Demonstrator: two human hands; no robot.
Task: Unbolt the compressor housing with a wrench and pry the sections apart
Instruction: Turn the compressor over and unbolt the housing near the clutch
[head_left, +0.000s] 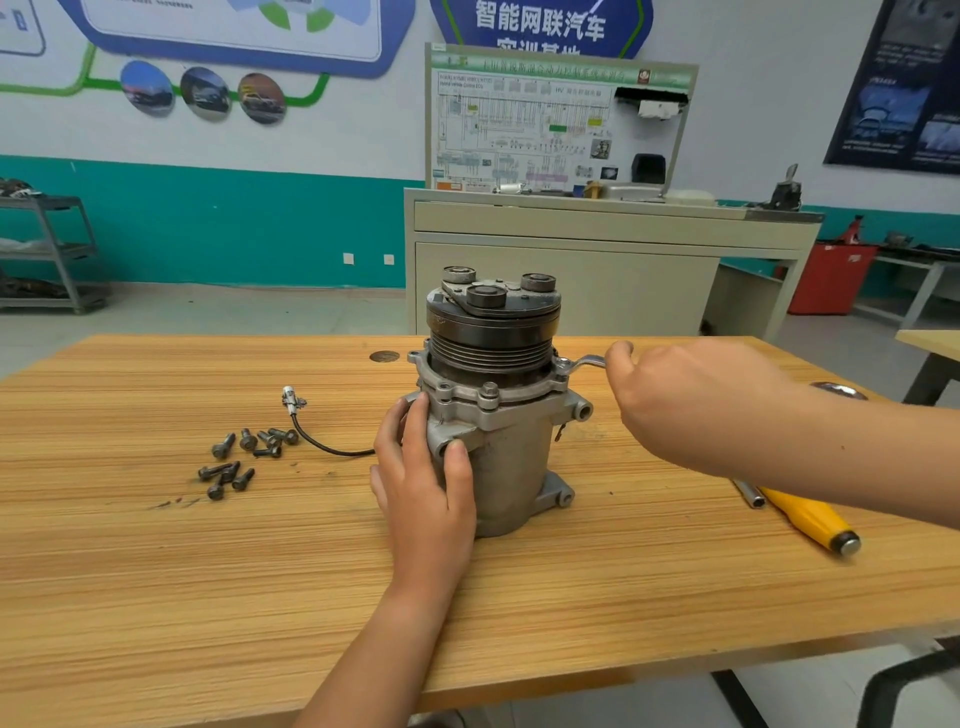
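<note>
Head camera looks forward, slightly down, seemingly close over the table.

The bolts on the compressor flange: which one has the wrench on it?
The right-side bolt: the wrench gripped by the right hand sits on it. The front bolt stands bare, with no tool on it.

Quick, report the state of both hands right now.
Left hand: closed around the compressor body, steadying it.
Right hand: closed on the wrench handle.
</note>
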